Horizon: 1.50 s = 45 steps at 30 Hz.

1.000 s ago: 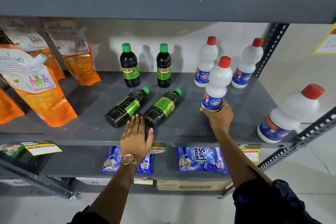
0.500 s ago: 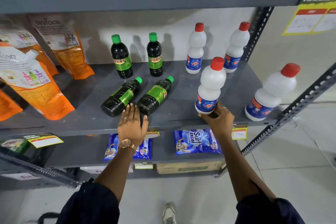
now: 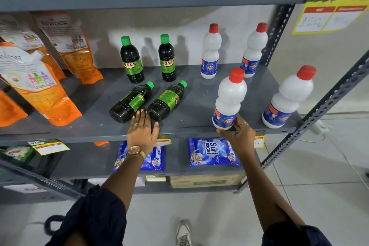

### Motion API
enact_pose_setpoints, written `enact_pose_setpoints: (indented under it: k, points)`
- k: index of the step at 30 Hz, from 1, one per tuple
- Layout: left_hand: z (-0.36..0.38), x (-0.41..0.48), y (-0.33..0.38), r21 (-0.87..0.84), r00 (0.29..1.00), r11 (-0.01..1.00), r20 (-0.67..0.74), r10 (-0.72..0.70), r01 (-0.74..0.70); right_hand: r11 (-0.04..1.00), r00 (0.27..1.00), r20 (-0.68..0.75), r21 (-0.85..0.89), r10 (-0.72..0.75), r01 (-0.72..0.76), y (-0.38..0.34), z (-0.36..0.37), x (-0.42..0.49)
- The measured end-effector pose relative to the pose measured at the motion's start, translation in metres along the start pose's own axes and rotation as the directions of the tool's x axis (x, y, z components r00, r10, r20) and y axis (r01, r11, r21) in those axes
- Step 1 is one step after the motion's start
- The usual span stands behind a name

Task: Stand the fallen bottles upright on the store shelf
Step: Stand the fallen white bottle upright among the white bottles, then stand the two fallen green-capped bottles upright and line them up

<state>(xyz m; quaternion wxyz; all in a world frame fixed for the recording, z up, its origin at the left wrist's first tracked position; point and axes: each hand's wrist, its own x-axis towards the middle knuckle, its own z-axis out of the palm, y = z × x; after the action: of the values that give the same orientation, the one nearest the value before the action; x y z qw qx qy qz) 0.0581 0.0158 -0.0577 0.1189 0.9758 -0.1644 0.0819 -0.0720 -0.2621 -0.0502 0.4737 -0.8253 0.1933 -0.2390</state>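
Observation:
Two dark bottles with green caps lie on their sides on the grey shelf [image 3: 199, 94]: the left one [image 3: 130, 103] and the right one [image 3: 167, 101], caps pointing back right. My left hand [image 3: 142, 131] rests flat at their bases with fingers spread, touching both. My right hand [image 3: 238, 135] grips the base of a white red-capped bottle [image 3: 229, 100] standing upright near the shelf's front edge. Two dark bottles [image 3: 131, 60] [image 3: 167, 58] and two white bottles [image 3: 210, 52] [image 3: 253, 50] stand upright at the back. Another white bottle [image 3: 287, 98] stands at the front right.
Orange refill pouches [image 3: 40, 86] fill the shelf's left side. A slotted metal upright [image 3: 327, 104] runs diagonally at the right. Blue detergent packs [image 3: 213, 152] lie on the lower shelf. A price sign [image 3: 329, 8] hangs from the upper shelf.
The white bottle in my right hand has gone from the shelf's middle toward the front right. My left hand stays at the fallen bottles' bases. The camera has pulled back.

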Motion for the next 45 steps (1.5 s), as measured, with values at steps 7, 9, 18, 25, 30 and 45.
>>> enact_pose_setpoints:
  k: [7,9,18,25,30,45]
  points:
    - [-0.017,-0.013,-0.003,-0.164,0.998,0.986,0.059,0.03,-0.02,0.994,0.975,-0.192,0.011,0.113,-0.113,-0.006,0.012,-0.035]
    - [-0.029,-0.031,-0.012,-0.21,0.994,0.973,-0.08,0.081,-0.096,0.995,0.962,-0.255,0.037,0.1,-0.093,-0.016,0.029,-0.067]
    - [-0.076,0.025,-0.128,-0.223,0.99,0.973,-0.137,0.03,-0.06,0.938,0.939,0.082,0.064,0.335,-0.34,-0.127,0.153,0.004]
    - [-0.046,0.059,-0.169,-0.176,0.977,0.979,0.168,0.129,-0.099,0.82,0.821,0.098,-0.194,0.563,-0.539,-0.143,0.174,0.071]
    - [-0.039,0.056,-0.172,-0.259,0.983,0.961,0.123,0.134,-0.099,0.892,0.89,-0.133,-0.069,0.437,-0.448,-0.127,0.187,0.057]
    - [-0.038,0.059,-0.176,-0.279,0.985,0.951,0.076,0.157,-0.131,0.998,0.963,-0.264,0.04,0.05,-0.041,-0.128,0.211,0.07]
